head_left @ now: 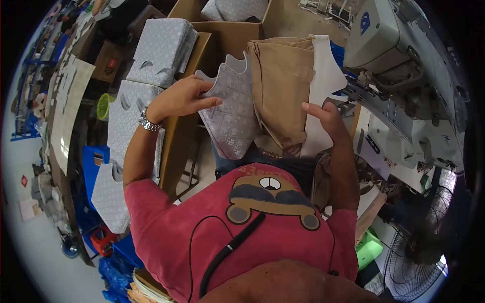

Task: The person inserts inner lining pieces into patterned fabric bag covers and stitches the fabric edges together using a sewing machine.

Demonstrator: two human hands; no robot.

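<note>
Beside carton (198,53): left grip (188,96) pinching patterned piece (231,111), right grip (331,122) pinching white panel (323,70); shirt lettering (275,170) unreadable.

Both arms reach forward from the shoulders, well apart from each other. The left forearm (141,151) rises from a bent elbow and slants inward to a wrist that turns further in (a metal watch (149,121) circles it). The left hand (191,96) is held back upward, its thumb stretched out to the right and apart from the fingers, whose tips are partly hidden. The right forearm (344,164) runs almost straight ahead. The right hand (327,118) angles inward, one digit extended to the left; the other fingers are mostly out of sight, their curl unclear.
</note>
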